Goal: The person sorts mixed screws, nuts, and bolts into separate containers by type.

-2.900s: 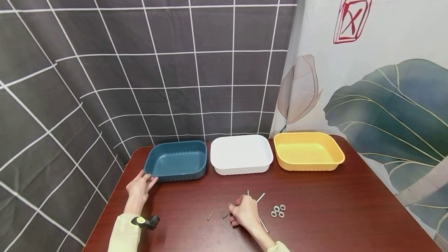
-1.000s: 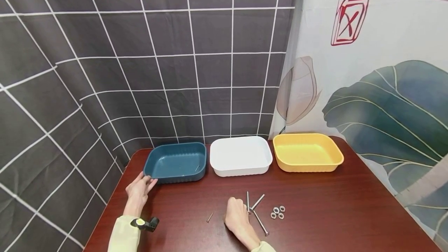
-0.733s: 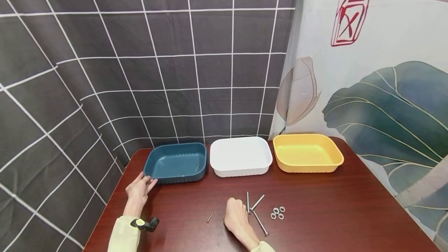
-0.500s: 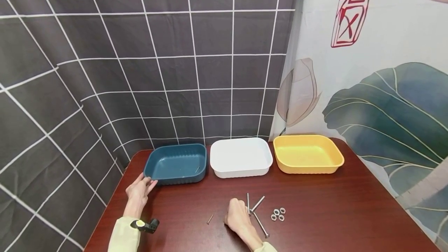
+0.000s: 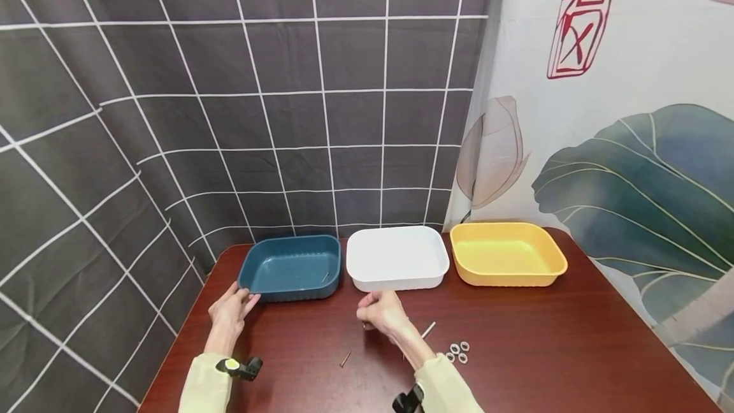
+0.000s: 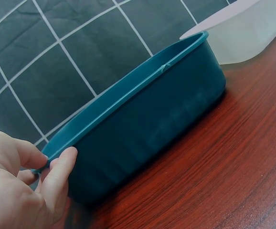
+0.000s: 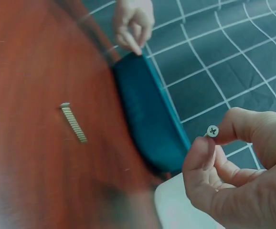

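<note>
Set the clock with twelve at the tabletop's (image 5: 298,349) far edge, and straight away we have the left hand (image 5: 228,311) at nine, fingers pinching the rim of the blue tray (image 5: 298,294) at its seven o'clock corner. Well apart from it, close to the dial's centre, here's the right hand (image 5: 385,315), thumb and fingers pinching a held screw (image 7: 213,130), and what a view from that wrist: the cross-slotted head stands clear of the fingertips! The hand hovers just this side of the white tray (image 5: 398,284), which sits at twelve; whether they touch, I can't tell. Blue is at ten, white just beside it, and the yellow tray (image 5: 510,279) completes the row at two.

Inside the blue tray, towards its four o'clock, lies a thin sliver (image 5: 326,277), too small to name. Now read from the right hand: a loose screw (image 5: 345,359) lies alone between seven and eight, a metal bolt (image 5: 428,329) pokes out from behind the forearm between three and four, and out at four sit four metal nuts (image 5: 457,352), bunched tight. Behind it all, a grey gridded cloth (image 5: 350,113) hangs at twelve!
</note>
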Demonstrator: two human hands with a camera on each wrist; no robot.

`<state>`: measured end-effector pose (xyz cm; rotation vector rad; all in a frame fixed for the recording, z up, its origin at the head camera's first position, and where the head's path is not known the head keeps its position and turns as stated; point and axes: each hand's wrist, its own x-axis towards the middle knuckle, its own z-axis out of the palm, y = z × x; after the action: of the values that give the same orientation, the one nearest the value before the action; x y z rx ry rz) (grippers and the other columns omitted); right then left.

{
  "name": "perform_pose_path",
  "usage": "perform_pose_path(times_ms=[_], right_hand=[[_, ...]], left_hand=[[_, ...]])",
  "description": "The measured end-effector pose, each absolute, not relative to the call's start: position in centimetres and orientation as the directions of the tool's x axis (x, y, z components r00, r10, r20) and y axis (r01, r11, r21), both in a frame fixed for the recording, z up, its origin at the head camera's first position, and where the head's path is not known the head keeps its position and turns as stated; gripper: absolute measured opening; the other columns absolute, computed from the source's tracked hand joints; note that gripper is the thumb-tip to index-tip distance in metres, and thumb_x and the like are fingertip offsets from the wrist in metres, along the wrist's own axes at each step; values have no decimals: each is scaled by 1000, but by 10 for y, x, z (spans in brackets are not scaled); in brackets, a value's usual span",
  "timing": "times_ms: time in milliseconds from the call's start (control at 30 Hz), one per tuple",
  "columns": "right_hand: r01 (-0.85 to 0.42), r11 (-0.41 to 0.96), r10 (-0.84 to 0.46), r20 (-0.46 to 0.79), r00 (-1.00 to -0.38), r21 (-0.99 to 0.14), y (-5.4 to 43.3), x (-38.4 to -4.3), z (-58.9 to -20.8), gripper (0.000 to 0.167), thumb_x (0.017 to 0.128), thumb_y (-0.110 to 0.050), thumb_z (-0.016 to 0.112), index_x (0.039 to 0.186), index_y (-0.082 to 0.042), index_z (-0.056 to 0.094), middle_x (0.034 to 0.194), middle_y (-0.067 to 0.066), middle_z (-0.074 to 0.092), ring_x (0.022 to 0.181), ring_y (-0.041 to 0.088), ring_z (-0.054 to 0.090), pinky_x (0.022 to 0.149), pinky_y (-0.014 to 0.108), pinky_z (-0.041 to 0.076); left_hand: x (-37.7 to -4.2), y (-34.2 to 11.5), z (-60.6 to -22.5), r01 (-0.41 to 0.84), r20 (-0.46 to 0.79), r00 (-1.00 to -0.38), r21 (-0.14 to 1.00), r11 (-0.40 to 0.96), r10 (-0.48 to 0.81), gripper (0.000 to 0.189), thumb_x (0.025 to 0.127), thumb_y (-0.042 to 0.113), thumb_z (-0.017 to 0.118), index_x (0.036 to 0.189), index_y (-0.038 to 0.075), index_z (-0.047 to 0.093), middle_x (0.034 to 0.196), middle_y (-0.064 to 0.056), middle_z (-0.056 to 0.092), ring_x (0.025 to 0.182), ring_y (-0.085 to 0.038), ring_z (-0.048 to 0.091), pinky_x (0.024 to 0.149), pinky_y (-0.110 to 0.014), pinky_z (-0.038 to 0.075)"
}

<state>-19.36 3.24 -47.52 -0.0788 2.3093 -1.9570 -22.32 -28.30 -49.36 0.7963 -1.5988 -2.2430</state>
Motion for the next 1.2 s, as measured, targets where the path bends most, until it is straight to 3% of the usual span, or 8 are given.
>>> perform_pose_path(times_ms=[167,333,600,733,833,900,1033,1200], right_hand=[[110,33,-130,-113,-985,-993,21,-221,-465,18,71,11,54,86,10,64,70,8,58,54,13,57,53,25,58],[115,-27,-110,-111,-988,-993,4,-245,-458,13,72,10,56,83,8,64,67,8,58,54,12,57,54,25,59],[155,11,-35,-155,-987,-988,-32,-278,-451,8,75,9,59,79,4,63,65,5,58,54,11,59,56,25,61],[145,99,37,-142,-989,-984,-48,-290,-449,8,76,6,63,74,-1,64,62,4,59,48,9,58,55,27,61],[142,159,82,-130,-988,-977,-56,-296,-450,9,76,4,67,72,-4,64,56,2,58,43,9,55,51,26,59],[149,175,103,-132,-986,-973,-59,-299,-452,9,76,3,68,72,-4,64,54,2,57,41,9,53,47,24,55],[144,169,128,-123,-984,-975,-63,-301,-457,11,74,6,68,74,-4,63,56,4,58,40,10,52,41,19,48],[123,154,135,-102,-985,-980,-65,-299,-458,11,74,7,67,74,-4,64,59,5,58,41,11,54,41,20,50]], left_hand=[[-224,-283,-493,-83,-277,-818,924,-374,-503,62,91,-10,48,151,-5,34,83,-1,62,64,-9,69,76,-27,61],[-225,-284,-492,-80,-273,-816,926,-368,-510,61,92,-10,49,151,-6,35,86,-3,62,66,-8,69,75,-26,61],[-223,-284,-493,-82,-276,-817,925,-372,-506,61,92,-11,48,151,-5,35,85,-3,63,65,-8,69,76,-26,61],[-224,-283,-494,-80,-275,-819,924,-374,-503,60,92,-10,48,150,-6,36,108,-17,61,68,-8,69,76,-26,61],[-225,-284,-494,-86,-279,-824,922,-378,-493,59,93,-9,48,151,-5,35,133,-27,48,71,-9,69,78,-26,61],[-226,-283,-495,-95,-287,-824,920,-381,-488,59,94,-8,48,151,-4,35,139,-28,44,72,-9,70,78,-26,60],[-226,-283,-496,-88,-282,-820,922,-378,-498,58,93,-9,50,150,-6,37,117,-23,58,70,-11,71,77,-27,61],[-225,-286,-495,-75,-272,-823,922,-380,-499,60,92,-10,50,150,-7,36,91,-8,63,68,-12,71,78,-28,61]])
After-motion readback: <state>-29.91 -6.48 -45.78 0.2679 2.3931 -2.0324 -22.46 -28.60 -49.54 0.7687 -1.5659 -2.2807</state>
